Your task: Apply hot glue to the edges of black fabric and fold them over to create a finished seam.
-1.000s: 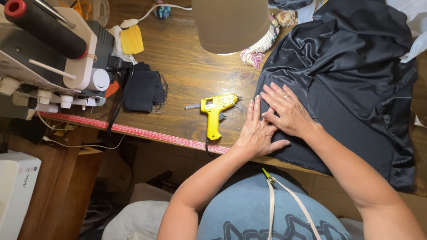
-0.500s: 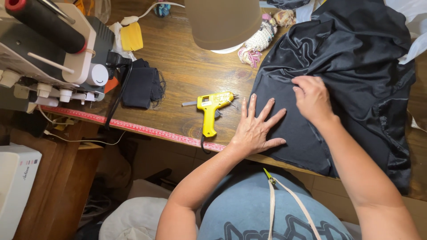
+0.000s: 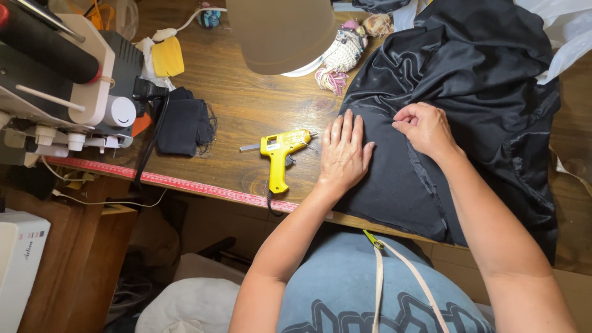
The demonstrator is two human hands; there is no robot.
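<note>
Two hands on the black cloth, which lies over the bench's right half and hangs off the near edge. Left hand flat, fingers spread, pressing the cloth's left edge; holds nothing. Right hand with fingers curled, pinching a fold of cloth just right of the left hand. Yellow glue gun lies on the bench just left of the left hand, near the front edge. Red tape measure runs along that edge. Sewing machine at far left, dark pouch beside it.
</note>
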